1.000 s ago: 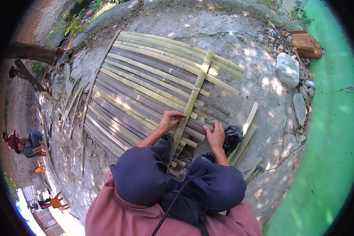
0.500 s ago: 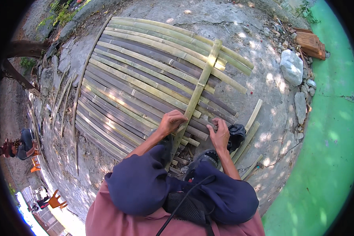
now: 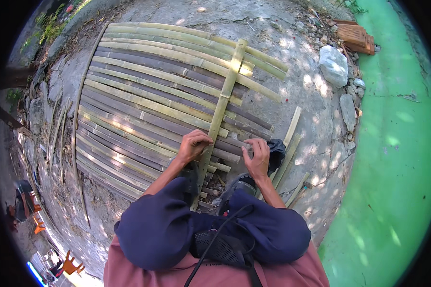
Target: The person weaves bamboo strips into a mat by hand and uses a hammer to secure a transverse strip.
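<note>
Bamboo mat [image 3: 153,105], left hand [image 3: 192,145] curled gripping crosswise bamboo slat [image 3: 220,112], right hand [image 3: 257,157] closed on slat ends

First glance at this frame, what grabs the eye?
The big mat of bamboo slats spread over the cracked concrete ground, with one pale bamboo crosspiece running across it toward the person. At its near end the left hand presses on the crosspiece, and the right hand rests on the slat ends beside a dark cloth. To the right, a bright green surface and a pale rock stand out.
</note>
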Demonstrator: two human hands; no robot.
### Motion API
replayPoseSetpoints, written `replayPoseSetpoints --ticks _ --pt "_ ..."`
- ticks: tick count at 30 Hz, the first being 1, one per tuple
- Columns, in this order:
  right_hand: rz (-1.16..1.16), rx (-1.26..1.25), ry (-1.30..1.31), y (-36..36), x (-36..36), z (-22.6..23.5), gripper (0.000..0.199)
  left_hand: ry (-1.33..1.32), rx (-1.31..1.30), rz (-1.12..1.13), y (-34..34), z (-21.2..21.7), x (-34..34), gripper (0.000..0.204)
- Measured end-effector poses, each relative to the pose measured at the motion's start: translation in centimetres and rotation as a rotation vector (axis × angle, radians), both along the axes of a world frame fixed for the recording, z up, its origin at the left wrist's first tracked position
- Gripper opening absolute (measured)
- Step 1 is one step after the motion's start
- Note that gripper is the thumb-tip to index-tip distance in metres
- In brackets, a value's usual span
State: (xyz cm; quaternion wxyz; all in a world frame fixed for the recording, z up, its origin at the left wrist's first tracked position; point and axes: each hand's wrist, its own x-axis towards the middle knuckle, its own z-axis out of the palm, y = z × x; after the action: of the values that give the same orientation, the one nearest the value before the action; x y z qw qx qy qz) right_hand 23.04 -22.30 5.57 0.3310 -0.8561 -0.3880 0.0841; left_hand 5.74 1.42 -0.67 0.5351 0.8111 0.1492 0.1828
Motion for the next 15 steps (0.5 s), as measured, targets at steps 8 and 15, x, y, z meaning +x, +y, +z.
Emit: replayPoseSetpoints --ticks 8,15 --pt "-0.775 -0.105 -0.085 -19.5 1.8 -4.1 0.039 0.025 0.025 0.002 -0.7 -0.2 0.2 0.015" --pt "-1.294 -0.741 -0.085 -32.3 -4.0 -11.8 0.048 0.097 -0.031 0.019 1.7 -1.8 -2.0 0.018"
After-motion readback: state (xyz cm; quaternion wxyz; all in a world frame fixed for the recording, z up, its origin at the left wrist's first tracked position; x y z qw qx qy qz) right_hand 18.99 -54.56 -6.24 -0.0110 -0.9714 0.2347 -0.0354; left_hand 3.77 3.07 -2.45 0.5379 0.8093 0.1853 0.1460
